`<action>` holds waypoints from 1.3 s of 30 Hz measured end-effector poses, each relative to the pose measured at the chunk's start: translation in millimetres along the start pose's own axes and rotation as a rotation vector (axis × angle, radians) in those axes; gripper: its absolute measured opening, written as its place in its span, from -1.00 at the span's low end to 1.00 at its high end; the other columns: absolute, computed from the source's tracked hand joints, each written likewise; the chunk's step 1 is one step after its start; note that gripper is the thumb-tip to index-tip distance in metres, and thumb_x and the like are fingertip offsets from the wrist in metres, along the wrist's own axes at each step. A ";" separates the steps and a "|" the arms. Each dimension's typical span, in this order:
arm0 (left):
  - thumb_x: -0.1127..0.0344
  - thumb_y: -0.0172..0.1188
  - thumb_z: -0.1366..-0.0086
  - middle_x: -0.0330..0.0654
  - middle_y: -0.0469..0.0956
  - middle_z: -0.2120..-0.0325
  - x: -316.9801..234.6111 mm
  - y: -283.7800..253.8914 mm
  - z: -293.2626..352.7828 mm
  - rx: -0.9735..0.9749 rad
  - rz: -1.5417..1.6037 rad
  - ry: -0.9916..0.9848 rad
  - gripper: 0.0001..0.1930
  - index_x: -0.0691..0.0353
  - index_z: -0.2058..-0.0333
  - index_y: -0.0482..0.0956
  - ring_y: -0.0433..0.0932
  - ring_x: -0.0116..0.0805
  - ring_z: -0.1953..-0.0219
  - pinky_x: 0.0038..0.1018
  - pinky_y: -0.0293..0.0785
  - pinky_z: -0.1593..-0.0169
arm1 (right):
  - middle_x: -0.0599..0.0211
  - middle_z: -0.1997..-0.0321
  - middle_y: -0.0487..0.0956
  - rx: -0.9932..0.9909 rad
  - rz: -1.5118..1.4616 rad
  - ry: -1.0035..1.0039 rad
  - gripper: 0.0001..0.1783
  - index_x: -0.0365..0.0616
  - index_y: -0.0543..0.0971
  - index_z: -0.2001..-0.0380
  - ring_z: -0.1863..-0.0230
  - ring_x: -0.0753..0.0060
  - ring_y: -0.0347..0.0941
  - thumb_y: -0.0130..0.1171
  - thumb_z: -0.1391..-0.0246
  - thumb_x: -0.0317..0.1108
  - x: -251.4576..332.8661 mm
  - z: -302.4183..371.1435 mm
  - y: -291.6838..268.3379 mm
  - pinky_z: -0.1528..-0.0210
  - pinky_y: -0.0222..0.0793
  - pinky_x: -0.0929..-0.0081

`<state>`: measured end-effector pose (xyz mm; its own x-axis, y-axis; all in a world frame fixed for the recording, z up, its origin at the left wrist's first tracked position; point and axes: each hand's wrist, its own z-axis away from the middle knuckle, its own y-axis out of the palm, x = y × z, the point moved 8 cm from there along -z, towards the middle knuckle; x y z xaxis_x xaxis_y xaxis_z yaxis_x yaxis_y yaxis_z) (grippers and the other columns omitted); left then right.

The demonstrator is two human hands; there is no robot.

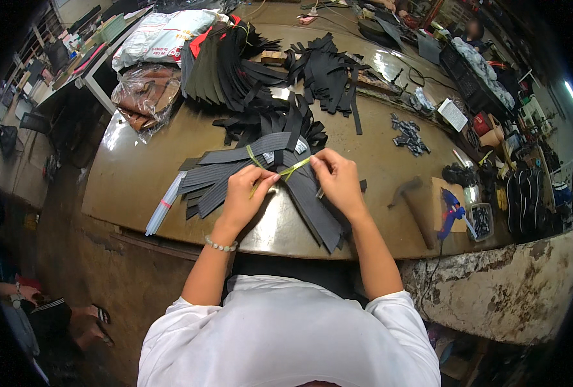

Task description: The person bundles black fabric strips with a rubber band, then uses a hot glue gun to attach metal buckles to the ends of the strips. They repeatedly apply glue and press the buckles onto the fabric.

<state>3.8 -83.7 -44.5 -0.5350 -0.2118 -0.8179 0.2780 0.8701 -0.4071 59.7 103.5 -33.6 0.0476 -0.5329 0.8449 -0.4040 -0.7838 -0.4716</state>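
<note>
My left hand [242, 197] and my right hand [338, 184] each pinch a thin yellow-green tie [294, 169]. Between the fingertips its strands cross, and part of it loops around a bundle of dark grey ribbed straps [309, 209]. The straps fan out to the left and toward the table's near edge, lying flat under my hands. Small white labels show on the bundle near the crossing. My fingers hide part of the tie's ends. Left of the bundle lies a bunch of pale translucent sticks [164, 205] with a pink band.
Black strap piles [325, 74] and a large dark bundle [212, 68] lie at the back, near a white sack [164, 39] and a plastic-wrapped brown bundle [146, 97]. Rightward are small dark pieces [409, 135], a hammer [415, 209] and a blue glue gun [452, 215].
</note>
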 end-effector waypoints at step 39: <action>0.30 0.38 -0.10 -0.15 0.54 0.51 -12.7 -57.4 -9.5 0.157 -0.264 0.099 -0.83 0.27 0.42 0.64 0.51 -0.29 0.49 -0.41 0.44 0.38 | 0.23 0.04 0.58 -0.224 0.238 -0.338 -0.72 -0.16 0.63 0.19 -0.05 0.13 0.46 0.25 -0.12 -0.21 43.3 17.8 28.5 -0.10 0.32 0.26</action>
<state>-12.8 -126.7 -6.9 -0.6778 -0.3704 -0.6351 0.2347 0.7095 -0.6644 66.5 52.4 -15.0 0.2095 -0.7928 0.5723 -0.6253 -0.5586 -0.5449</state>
